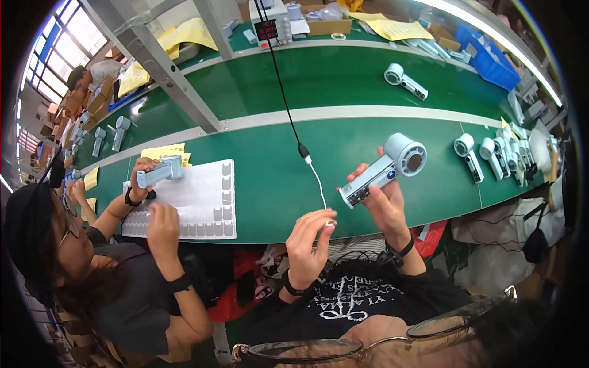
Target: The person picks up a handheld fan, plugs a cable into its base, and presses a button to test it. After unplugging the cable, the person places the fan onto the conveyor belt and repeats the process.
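My right hand (pixel 388 205) grips a light blue handheld fan (pixel 403 153) above the green bench, its round head tilted up to the right. The lower part of its handle is uncovered and shows a circuit board. To the left of it, my left hand (pixel 308 244) pinches the small plug at the end of a white cable (pixel 318 178). The plug is apart from the handle's lower end. This cable joins a black cord (pixel 283 92) that hangs from above.
Several fans (pixel 469 156) lie at the right, and another fan (pixel 405 81) lies beyond the metal rail (pixel 343 112). At the left a co-worker (pixel 123 294) holds a fan over a sheet of grey stickers (pixel 202 196). A blue bin (pixel 488 58) and a power supply (pixel 270 27) stand behind.
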{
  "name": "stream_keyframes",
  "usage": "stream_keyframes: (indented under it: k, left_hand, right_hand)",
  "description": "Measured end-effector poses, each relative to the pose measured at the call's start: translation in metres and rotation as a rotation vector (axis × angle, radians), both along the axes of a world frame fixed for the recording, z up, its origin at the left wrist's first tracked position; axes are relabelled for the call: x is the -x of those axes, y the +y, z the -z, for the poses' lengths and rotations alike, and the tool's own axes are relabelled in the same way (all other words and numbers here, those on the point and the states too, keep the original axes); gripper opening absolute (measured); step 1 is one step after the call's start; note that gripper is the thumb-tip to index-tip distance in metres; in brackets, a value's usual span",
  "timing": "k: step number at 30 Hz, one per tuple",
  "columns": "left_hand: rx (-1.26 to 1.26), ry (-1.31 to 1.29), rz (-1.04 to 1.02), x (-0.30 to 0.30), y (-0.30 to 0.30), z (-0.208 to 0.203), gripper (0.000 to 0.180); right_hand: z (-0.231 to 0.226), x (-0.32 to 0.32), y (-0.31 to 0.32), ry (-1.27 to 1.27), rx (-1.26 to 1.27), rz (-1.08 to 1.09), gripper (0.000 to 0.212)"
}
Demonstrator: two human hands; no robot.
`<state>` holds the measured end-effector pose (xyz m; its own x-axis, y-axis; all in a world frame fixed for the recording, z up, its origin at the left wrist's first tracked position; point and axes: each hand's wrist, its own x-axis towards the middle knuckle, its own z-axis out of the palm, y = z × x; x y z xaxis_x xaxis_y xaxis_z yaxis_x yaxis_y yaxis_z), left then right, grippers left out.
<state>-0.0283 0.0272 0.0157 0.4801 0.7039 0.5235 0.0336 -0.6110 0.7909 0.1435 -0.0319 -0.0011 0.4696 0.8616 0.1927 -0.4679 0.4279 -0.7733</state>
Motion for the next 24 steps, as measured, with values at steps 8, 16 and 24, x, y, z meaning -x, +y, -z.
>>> stream_keyframes:
  k: [8, 16, 24]
  left_hand:
    - [0.126, 0.068, 0.102, -0.021, -0.004, 0.009, 0.006]
    - [0.129, 0.115, 0.112, -0.021, -0.002, 0.01, 0.004]
    - [0.085, 0.178, 0.143, -0.019, 0.007, 0.02, 0.003]
  right_hand:
    - [-0.001, -0.002, -0.008, 0.109, 0.065, -0.117, 0.079]
    - [0.007, 0.0, -0.002, 0.137, 0.065, -0.111, 0.079]
    - [0.005, 0.001, 0.008, -0.184, 0.029, -0.112, 0.084]
